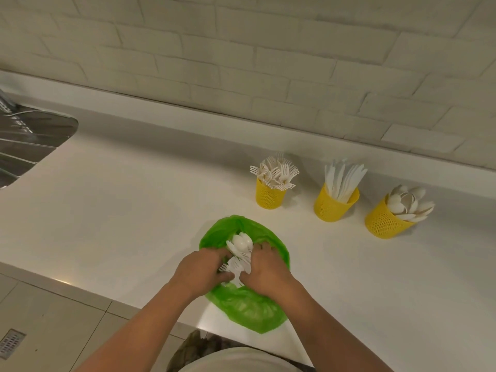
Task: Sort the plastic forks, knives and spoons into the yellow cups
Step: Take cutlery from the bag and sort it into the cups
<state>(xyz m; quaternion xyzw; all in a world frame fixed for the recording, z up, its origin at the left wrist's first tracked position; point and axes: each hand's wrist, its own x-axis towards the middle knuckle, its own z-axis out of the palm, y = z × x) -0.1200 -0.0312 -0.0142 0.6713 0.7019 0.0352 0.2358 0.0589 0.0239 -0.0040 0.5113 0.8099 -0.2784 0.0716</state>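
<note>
A green plastic bag (249,307) lies on the white counter (128,210) near its front edge. A bundle of white plastic cutlery (240,253), spoons and forks mixed, sticks out of it. My left hand (200,272) and my right hand (264,272) both close around this bundle from either side. Behind and to the right stand three yellow mesh cups: one with forks (269,196), one with knives (332,206), one tilted with spoons (386,222).
A steel sink drainboard (29,140) lies at the far left. A white brick wall (268,63) runs behind the counter. Tiled floor (53,318) shows below the counter's front edge.
</note>
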